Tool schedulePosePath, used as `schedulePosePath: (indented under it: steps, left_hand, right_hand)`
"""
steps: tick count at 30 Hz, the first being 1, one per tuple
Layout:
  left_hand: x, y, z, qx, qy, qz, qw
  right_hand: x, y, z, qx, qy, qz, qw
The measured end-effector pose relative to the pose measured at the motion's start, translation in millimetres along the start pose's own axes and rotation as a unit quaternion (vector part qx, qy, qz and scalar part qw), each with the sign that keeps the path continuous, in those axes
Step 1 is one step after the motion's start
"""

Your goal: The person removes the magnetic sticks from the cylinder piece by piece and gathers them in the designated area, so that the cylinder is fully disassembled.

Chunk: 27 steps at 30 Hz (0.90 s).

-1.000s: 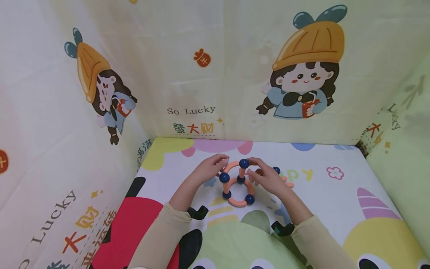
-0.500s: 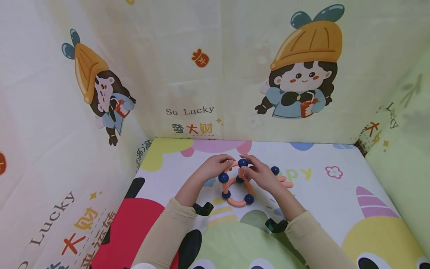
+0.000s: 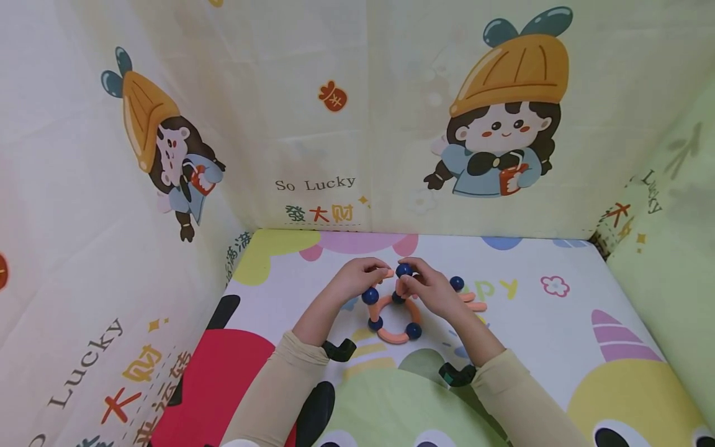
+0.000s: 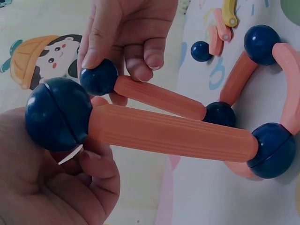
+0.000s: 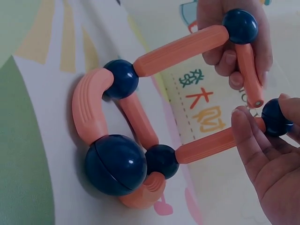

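A frame of orange magnetic rods and blue balls stands on the play mat, its lower part a ring of curved rods (image 3: 393, 338) with two upright rods. My left hand (image 3: 360, 276) grips a short curved rod (image 5: 251, 75), which sits on the blue ball (image 5: 240, 26) topping the left upright rod (image 4: 173, 133). That rod's free end points at the other top ball, with a small gap between. Thumb and fingers of my right hand (image 3: 432, 285) pinch this right-hand ball (image 5: 276, 117) on its upright rod (image 5: 206, 147). The left fingertips are partly hidden behind the rod.
Beyond my right hand lie a loose blue ball (image 3: 457, 284) and a few orange rods (image 3: 473, 306); a yellow piece (image 4: 229, 11) shows near them in the left wrist view. Printed cloth walls (image 3: 391, 124) enclose the patterned mat (image 3: 530, 335) at the back and sides.
The curved rod bridged both top balls a second ago; its right end is now apart from the right ball. Both hands have closed in, the right one now pinching that ball.
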State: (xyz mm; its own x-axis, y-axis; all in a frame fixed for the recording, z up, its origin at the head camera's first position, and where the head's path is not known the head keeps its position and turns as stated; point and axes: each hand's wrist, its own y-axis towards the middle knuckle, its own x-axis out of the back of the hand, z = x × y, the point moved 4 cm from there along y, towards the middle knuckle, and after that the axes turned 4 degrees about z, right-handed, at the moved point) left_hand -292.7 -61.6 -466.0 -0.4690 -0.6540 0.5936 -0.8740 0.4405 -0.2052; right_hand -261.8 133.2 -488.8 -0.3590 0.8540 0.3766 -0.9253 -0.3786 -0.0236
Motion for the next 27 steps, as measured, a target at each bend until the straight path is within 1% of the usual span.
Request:
schedulePosePath:
  steps: [5, 9, 13, 18, 23, 25, 27]
  left_hand:
    - [1.3, 0.7, 2.0, 0.018, 0.000, -0.005, 0.9998]
    - [0.7, 1.5, 3.0, 0.028, 0.003, 0.011, 0.9995]
    - [-0.2, 2.2, 6.4, 0.029, 0.002, 0.026, 0.9992]
    - [-0.4, 1.2, 11.9, 0.036, -0.025, 0.032, 0.9985]
    - [-2.2, -1.5, 21.3, 0.059, -0.060, 0.030, 0.9960]
    - [-3.4, -3.8, 25.7, 0.070, -0.084, 0.024, 0.9937]
    - [-5.3, -5.6, 31.2, 0.075, -0.106, 0.009, 0.9915]
  right_hand:
    - [0, 0.1, -1, 0.003, -0.003, 0.002, 1.0000]
    - [0, 0.3, -2, 0.006, 0.001, 0.004, 1.0000]
    - [0, 1.2, -3, 0.006, 0.001, 0.005, 1.0000]
    - [0, 1.7, -5, 0.001, 0.008, 0.003, 1.0000]
    - [0, 1.9, -5, -0.005, 0.019, 0.003, 0.9998]
    - [0, 2.2, -6, -0.007, 0.028, 0.004, 0.9996]
    - [-1, 2.7, -6, -0.009, 0.038, 0.006, 0.9992]
